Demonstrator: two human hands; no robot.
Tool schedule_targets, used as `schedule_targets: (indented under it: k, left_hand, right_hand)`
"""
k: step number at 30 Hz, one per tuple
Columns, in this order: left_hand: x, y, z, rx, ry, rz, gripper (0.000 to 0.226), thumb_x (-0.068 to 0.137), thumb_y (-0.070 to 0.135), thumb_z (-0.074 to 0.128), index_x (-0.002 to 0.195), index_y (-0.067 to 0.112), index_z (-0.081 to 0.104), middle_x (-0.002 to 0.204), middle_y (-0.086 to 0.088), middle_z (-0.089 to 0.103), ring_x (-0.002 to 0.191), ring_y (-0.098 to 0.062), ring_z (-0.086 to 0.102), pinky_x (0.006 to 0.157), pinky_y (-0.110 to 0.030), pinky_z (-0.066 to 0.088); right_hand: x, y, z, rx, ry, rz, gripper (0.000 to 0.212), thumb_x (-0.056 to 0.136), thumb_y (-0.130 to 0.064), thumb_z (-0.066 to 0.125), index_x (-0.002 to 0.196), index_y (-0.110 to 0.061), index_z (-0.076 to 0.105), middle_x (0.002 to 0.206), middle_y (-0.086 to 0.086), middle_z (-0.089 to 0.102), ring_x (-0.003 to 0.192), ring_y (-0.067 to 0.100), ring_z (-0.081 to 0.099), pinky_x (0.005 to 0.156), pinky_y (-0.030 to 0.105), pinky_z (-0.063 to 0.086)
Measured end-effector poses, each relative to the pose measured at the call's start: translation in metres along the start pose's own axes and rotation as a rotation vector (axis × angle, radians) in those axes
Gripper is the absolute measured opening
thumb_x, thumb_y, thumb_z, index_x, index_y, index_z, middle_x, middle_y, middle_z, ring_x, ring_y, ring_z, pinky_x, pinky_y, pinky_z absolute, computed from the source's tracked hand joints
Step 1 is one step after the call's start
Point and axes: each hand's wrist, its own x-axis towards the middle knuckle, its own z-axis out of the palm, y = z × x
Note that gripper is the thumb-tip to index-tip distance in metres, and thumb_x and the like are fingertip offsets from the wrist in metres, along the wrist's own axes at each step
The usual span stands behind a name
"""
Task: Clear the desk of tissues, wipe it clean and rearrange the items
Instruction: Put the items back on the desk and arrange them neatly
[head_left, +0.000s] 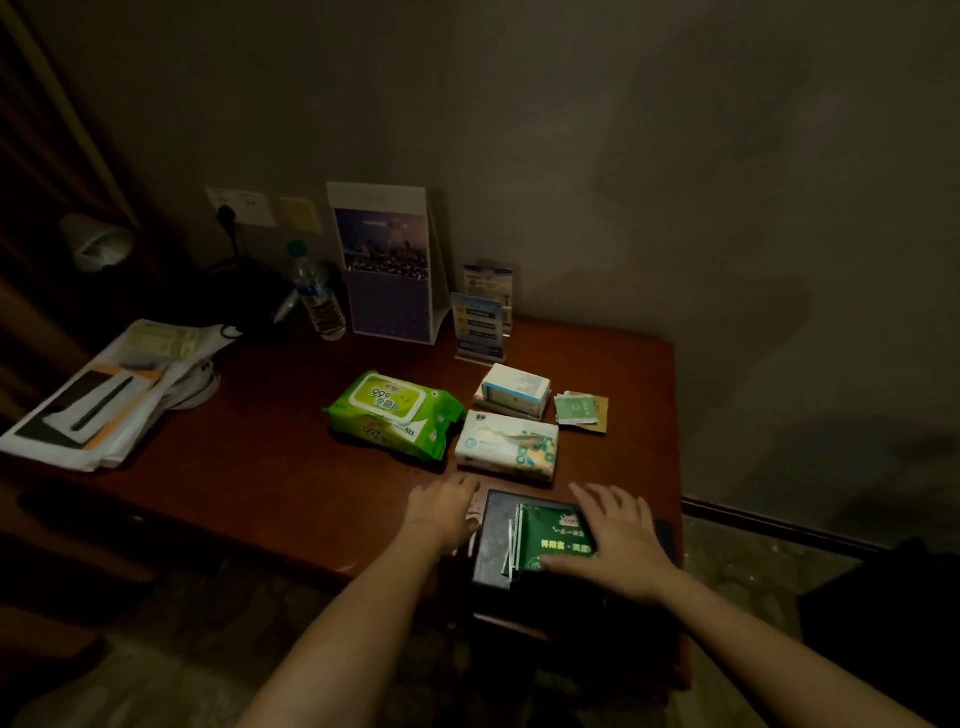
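A dark box (491, 540) stands at the front edge of the reddish-brown desk (270, 467), with green sachets (556, 540) and thin sticks lying on top of it. My left hand (444, 512) lies against the box's left side, fingers fairly straight. My right hand (615, 540) rests flat on the green sachets, fingers spread. Just behind the box lie a white-and-green soft tissue pack (509, 444) and a green wet-wipes pack (397, 413). Further back are a small white box (514, 389) and small green packets (579, 410).
At the back stand a water bottle (318, 293), a desk calendar (387, 265) and two acrylic sign holders (480, 325). A stack of papers with a pen (98, 400) covers the left end. The desk's right edge is close to my right hand; the wall is behind.
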Motion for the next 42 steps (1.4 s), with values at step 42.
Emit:
schedule_targets:
  k: [42]
  left_hand:
    - [-0.008, -0.02, 0.014, -0.019, -0.018, 0.026, 0.045, 0.096, 0.038, 0.049, 0.137, 0.023, 0.038, 0.138, -0.004, 0.049, 0.124, -0.027, 0.05, 0.096, -0.035, 0.04]
  right_hand:
    - [0.012, -0.02, 0.015, -0.393, -0.129, -0.121, 0.131, 0.064, -0.058, 0.073, 0.147, -0.028, -0.024, 0.142, 0.017, 0.03, 0.126, 0.037, 0.031, 0.104, 0.049, 0.027]
